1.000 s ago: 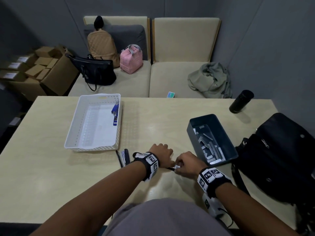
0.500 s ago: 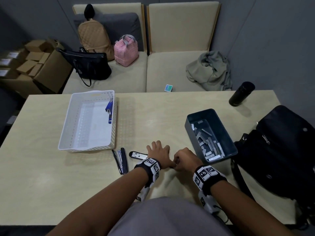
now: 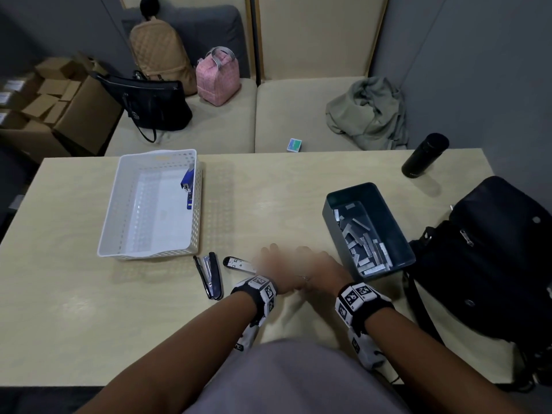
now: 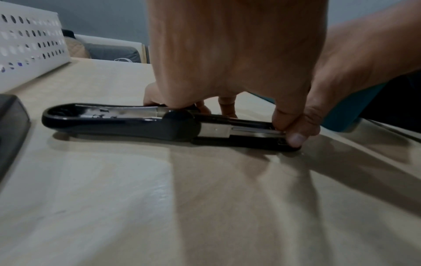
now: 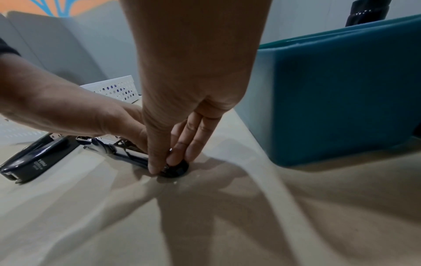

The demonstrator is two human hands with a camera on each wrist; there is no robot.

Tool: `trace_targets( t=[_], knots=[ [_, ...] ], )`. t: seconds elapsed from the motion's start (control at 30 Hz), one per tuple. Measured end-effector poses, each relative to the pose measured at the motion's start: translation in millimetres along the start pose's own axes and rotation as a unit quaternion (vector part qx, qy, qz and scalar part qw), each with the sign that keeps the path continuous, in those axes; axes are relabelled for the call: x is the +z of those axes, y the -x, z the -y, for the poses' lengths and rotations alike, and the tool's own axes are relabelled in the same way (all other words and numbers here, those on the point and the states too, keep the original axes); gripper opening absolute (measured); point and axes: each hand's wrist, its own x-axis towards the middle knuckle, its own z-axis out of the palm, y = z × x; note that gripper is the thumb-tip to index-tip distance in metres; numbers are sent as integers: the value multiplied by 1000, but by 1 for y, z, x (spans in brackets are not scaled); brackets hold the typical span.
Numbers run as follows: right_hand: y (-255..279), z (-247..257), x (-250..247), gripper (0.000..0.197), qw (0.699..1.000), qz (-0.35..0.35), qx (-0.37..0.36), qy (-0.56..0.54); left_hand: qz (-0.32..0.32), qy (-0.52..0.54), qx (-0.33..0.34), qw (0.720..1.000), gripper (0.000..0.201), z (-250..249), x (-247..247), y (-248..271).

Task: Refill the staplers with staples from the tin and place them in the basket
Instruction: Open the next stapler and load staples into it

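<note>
Near the front edge of the surface an opened black stapler lies flat, its top swung out toward the basket side and its metal staple channel exposed. The left hand presses down on its middle; the fingers reach past the stapler and I cannot tell whether that grip is curled round it or simply pressing. The right hand has its grip clamped on the stapler's end nearest the tin, thumb and fingertips pinching the tip against the surface.

A second black stapler lies just left of the hands, opened too, close to the front wall of the white basket. The basket sits toward the left side of the surface with a blue stapler leaning against its right wall. The dark teal tin stands at the right, just beside the right hand, with loose strips of staples piled in its near half.
</note>
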Motion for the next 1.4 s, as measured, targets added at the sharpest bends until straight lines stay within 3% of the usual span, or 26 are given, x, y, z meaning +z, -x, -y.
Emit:
trace_targets(
  t=[0.1,0.3,0.4,0.57,0.7,0.8,0.97,1.03,1.1,1.23,1.33,1.4],
  knots=[
    [1,-4,3,69,1000,-18,-8,-3,-10,7,12,1000,66,3,-2,0],
    [-1,-2,3,22,997,-36,-36,58,0,180,59,982,19,38,-11,-1],
    [-4,0,1,14,996,-31,-35,82,17,229,77,970,13,44,-18,-2],
    [-4,3,3,17,996,-22,-26,83,21,213,101,972,9,45,-18,-4],
    [-7,-2,-8,55,998,32,-40,-48,9,201,97,975,5,43,-13,-3],
    [-4,5,-34,41,984,-20,-71,-164,9,207,102,973,5,33,-14,-5],
    [2,6,-93,13,910,-173,-62,-373,26,211,97,972,13,23,-15,-13],
    [-3,-12,-110,9,908,-243,-8,-342,31,214,98,971,19,23,-16,-16],
    [-9,-39,-116,12,931,-262,56,-249,33,210,100,972,22,23,-16,-16],
    [-18,-80,-102,23,978,-150,130,-71,26,204,103,973,7,21,-17,-15],
    [-23,-87,-86,32,990,-75,114,45,32,198,108,974,6,21,-17,-16],
    [-23,-84,-81,33,985,-75,86,129,34,192,105,975,4,21,-18,-15]
  ],
)
